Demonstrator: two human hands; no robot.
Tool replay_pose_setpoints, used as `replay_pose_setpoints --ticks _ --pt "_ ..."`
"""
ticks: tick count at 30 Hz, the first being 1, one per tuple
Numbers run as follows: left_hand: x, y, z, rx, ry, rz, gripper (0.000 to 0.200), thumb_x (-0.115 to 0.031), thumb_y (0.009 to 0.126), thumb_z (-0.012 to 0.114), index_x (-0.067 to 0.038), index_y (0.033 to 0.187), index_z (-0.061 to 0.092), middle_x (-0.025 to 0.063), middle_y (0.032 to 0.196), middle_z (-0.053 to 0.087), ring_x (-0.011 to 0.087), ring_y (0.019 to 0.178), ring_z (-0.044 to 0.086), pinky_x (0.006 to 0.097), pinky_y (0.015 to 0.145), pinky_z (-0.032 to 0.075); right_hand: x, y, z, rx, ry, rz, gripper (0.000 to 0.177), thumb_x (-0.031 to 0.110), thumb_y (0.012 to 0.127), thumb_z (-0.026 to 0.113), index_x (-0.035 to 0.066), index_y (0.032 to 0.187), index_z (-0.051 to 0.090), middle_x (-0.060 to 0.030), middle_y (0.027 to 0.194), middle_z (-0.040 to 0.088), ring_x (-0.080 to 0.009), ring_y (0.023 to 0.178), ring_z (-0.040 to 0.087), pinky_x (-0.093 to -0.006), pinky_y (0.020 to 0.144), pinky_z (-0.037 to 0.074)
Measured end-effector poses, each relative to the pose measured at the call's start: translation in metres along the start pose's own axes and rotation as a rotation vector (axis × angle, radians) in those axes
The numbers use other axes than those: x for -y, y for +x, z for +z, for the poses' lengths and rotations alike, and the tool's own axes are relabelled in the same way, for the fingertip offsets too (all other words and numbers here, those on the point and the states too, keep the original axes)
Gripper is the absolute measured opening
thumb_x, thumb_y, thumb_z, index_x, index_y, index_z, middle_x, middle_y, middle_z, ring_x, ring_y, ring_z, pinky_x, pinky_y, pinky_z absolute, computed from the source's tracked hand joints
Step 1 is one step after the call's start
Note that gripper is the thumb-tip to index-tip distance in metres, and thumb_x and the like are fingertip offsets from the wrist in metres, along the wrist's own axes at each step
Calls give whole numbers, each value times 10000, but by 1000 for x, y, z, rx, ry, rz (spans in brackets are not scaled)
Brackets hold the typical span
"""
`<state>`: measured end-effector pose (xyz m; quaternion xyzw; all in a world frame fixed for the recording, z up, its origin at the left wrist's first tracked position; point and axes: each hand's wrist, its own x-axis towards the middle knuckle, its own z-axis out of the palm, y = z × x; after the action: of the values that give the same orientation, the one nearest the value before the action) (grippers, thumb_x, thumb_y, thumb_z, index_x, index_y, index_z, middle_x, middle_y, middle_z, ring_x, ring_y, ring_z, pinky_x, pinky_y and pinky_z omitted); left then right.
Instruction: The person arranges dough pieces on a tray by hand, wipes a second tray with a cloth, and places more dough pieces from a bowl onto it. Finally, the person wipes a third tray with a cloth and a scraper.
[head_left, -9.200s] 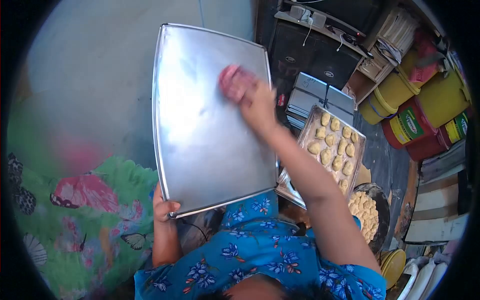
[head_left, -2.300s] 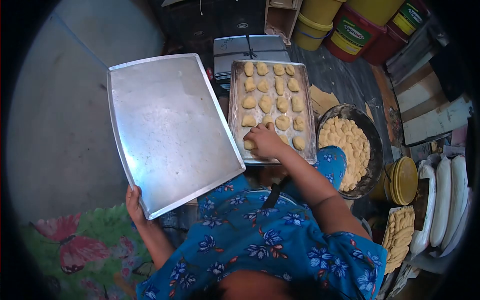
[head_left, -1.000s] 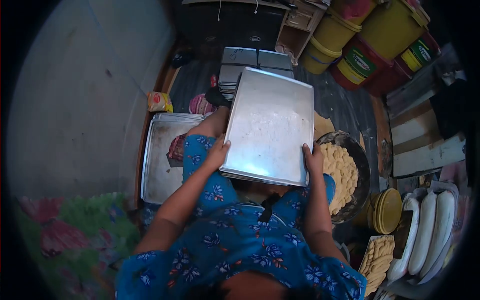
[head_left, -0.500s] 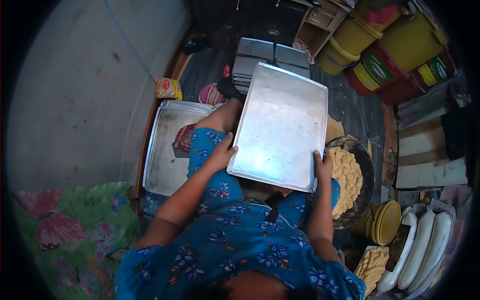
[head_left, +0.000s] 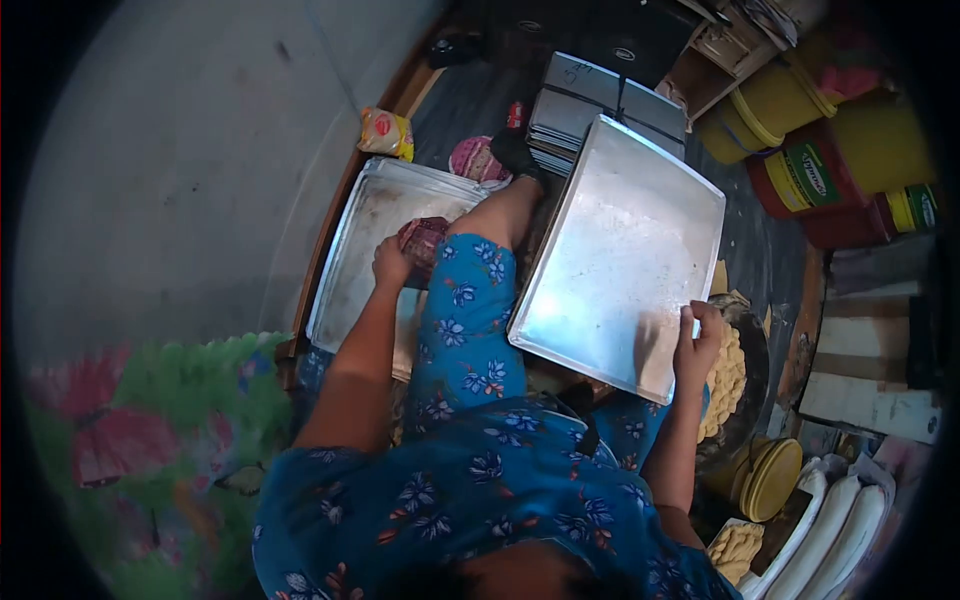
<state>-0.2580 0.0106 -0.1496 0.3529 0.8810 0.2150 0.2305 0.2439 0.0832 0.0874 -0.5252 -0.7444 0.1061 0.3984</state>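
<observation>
A shiny rectangular baking tray (head_left: 630, 250) lies tilted over my lap and leans towards the right. My right hand (head_left: 698, 345) is at its right rim, with thumb and fingers closed on the edge. My left hand (head_left: 391, 264) has its fingers at a dark red patterned cloth (head_left: 424, 243), which lies on a second, stained tray (head_left: 345, 290) beside my left leg. The fingertips are partly hidden by the cloth. To the right, a round dark pan (head_left: 760, 350) holds many pieces of pale dough (head_left: 728, 385), partly covered by my right hand.
Tied metal sheets (head_left: 575, 115) stand ahead of my foot. A yellow packet (head_left: 387, 134) and a pink bundle (head_left: 478, 160) sit beyond the left tray. Buckets (head_left: 800, 105) are stacked at the far right. A lidded yellow tub (head_left: 772, 480) and white wrapped rolls (head_left: 825, 530) are near right.
My left hand has let go of the shiny tray's left edge and moved left to the red cloth. The right hand stays at the tray's right rim. The whole view has shifted.
</observation>
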Motion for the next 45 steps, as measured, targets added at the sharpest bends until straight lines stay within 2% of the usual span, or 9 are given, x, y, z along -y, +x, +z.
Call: replay_pose_setpoints --ticks 3,9,18,24,27,36,40,43,45 --pt "15 3 49 10 284 180 671 -409 833 657 -169 1423 446 143 1455 394 390 1401 274 642 1053 242 12 2 8 22 -21 -29 67 66 843 668 15 853 626 -159 926 644 -315 910 616 -391 834 466" --pt "3 -4 38 52 458 154 609 -352 838 629 -199 1405 467 145 1463 384 366 1402 283 590 1081 217 24 -2 5 29 20 -13 62 67 830 674 27 858 636 -138 890 649 -306 867 624 -384 783 475" --pt "46 -9 57 -9 449 511 401 -206 864 586 -150 1258 549 92 1387 500 337 1342 403 530 1071 289 22 -15 11 27 108 11 56 55 835 670 21 862 635 -132 896 651 -288 886 621 -370 809 467" --pt "-9 11 -7 85 -1072 -17 514 -212 884 548 -125 1385 478 80 1346 561 277 1261 503 462 1054 369 15 -27 -8 -56 177 108 50 56 868 648 9 879 636 -127 919 652 -262 916 622 -346 842 472" --pt "-65 -34 -79 258 -1753 124 478 -207 884 532 -80 1344 500 88 1325 572 276 1247 512 420 1083 361 15 -37 -6 -20 287 167 49 48 879 632 1 893 637 -120 940 647 -236 931 613 -333 862 467" --pt "-161 -156 -118 720 -1965 239 583 -322 873 469 -42 1384 461 147 1371 540 337 1272 497 480 1107 352 99 -31 14 171 486 -128 206 44 836 673 9 1038 651 -168 1051 641 -316 1016 609 -382 902 470" --pt "-186 -197 -95 994 -1969 201 611 -323 865 471 -51 1410 427 154 1388 522 333 1264 508 485 1100 365 127 -34 25 210 560 -283 778 177 813 739 -29 1447 337 -247 1348 468 -391 1236 470 -437 1052 364" --pt "-210 -231 -84 971 -1931 134 559 -257 886 488 -60 1404 417 133 1364 538 305 1248 525 464 1089 387 129 -47 40 388 780 -69 1097 274 775 794 -63 1511 54 -256 1451 332 -349 1331 383 -403 1107 305" --pt "-206 -233 -75 989 -1790 116 520 -200 905 476 -68 1404 414 119 1356 538 287 1241 528 458 1066 408 125 -55 46 578 1108 157 901 214 831 740 -52 1493 190 -187 1396 439 -239 1277 447 -355 1082 341"
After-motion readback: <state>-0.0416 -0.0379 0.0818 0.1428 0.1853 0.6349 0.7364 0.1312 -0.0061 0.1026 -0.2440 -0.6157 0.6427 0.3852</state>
